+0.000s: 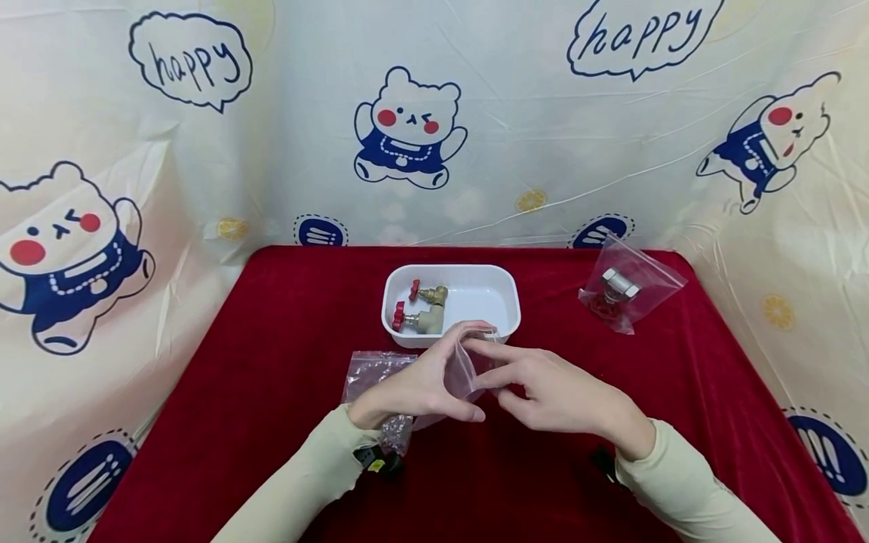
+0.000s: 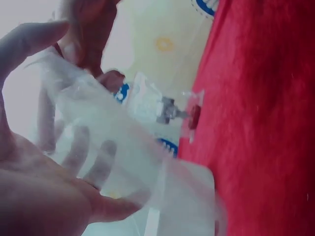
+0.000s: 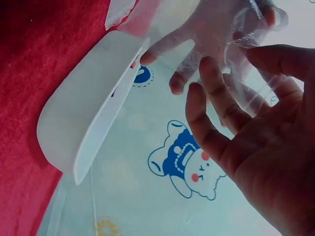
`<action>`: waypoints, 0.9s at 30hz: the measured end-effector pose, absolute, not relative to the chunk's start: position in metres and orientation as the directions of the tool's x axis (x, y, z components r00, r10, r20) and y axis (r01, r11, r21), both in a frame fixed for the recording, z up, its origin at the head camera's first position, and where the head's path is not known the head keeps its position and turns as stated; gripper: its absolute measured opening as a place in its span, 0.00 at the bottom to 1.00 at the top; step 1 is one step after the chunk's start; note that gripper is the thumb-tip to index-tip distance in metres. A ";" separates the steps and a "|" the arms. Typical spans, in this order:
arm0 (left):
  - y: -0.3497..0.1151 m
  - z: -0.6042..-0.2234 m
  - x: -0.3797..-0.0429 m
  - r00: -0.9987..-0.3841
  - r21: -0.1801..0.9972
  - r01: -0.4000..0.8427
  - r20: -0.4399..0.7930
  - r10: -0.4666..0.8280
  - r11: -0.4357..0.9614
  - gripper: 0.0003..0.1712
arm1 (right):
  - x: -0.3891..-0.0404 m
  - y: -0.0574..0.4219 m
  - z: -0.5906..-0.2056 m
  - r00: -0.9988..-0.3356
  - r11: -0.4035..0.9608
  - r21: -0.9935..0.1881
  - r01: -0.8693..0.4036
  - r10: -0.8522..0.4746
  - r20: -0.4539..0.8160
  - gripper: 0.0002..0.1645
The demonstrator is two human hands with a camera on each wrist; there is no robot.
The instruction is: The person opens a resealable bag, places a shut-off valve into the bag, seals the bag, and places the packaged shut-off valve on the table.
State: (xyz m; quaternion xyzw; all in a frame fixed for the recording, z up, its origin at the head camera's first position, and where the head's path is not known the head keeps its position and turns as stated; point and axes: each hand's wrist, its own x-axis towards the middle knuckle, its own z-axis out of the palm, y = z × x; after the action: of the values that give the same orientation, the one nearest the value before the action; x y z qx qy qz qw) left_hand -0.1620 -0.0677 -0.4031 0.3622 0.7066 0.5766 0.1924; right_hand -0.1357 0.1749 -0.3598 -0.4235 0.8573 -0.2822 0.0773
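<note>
Above the table's middle, a clear plastic zip bag [image 1: 463, 371] is held between both hands, its mouth spread apart. My left hand [image 1: 426, 383] holds it from the left, thumb on the near side and fingers behind the film. At the bag's mouth, the fingers of my right hand [image 1: 543, 385] grip the film from the right. The left wrist view shows the bag [image 2: 113, 128] as a blurred sheet over the fingers. Just beyond the hands stands a white plastic tray [image 1: 492, 273]. Two brass-coloured valves [image 1: 426, 320] with red handwheels lie in its left side.
Another clear bag [image 1: 376, 366] lies on the red cloth, partly under the left hand and forearm. At the back right, a bagged metal valve [image 1: 619, 286] with a red handwheel rests on the cloth [image 1: 285, 317]. Printed curtains [image 1: 516, 136] stand behind and on both sides.
</note>
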 end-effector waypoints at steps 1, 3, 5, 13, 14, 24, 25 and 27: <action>-0.069 -0.404 -0.163 -0.661 0.953 0.294 0.145 0.737 0.077 0.64 | -0.135 0.175 -0.359 -0.627 0.482 -0.546 -0.685 -0.772 0.105 0.24; -0.071 -0.405 -0.164 -0.655 0.950 0.296 0.131 0.744 0.094 0.68 | -0.135 0.177 -0.357 -0.626 0.481 -0.542 -0.689 -0.772 0.111 0.23; -0.075 -0.408 -0.165 -0.656 0.943 0.304 0.103 0.748 0.136 0.72 | -0.135 0.178 -0.355 -0.627 0.479 -0.545 -0.689 -0.770 0.117 0.23; -0.090 -0.426 -0.170 -0.650 0.910 0.327 0.021 0.760 0.255 0.68 | -0.134 0.187 -0.345 -0.629 0.497 -0.498 -0.711 -0.765 0.135 0.23; -0.092 -0.428 -0.170 -0.647 0.905 0.335 0.019 0.762 0.262 0.68 | -0.134 0.187 -0.345 -0.628 0.499 -0.491 -0.714 -0.767 0.134 0.23; -0.086 -0.421 -0.169 -0.656 0.949 0.298 0.124 0.745 0.103 0.69 | -0.138 0.175 -0.349 -0.582 0.488 -0.427 -0.761 -0.804 0.119 0.22; -0.083 -0.419 -0.169 -0.653 0.948 0.305 0.139 0.745 0.090 0.69 | -0.139 0.173 -0.350 -0.574 0.488 -0.405 -0.773 -0.810 0.119 0.21; -0.080 -0.416 -0.168 -0.652 0.941 0.321 0.140 0.745 0.104 0.70 | -0.141 0.169 -0.351 -0.556 0.484 -0.367 -0.795 -0.822 0.121 0.20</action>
State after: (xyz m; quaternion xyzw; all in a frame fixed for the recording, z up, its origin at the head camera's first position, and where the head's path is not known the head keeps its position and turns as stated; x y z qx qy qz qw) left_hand -0.1682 -0.0801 -0.4161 0.3710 0.7184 0.5569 0.1901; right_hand -0.1412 0.1686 -0.3511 -0.4696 0.8606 -0.1941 0.0353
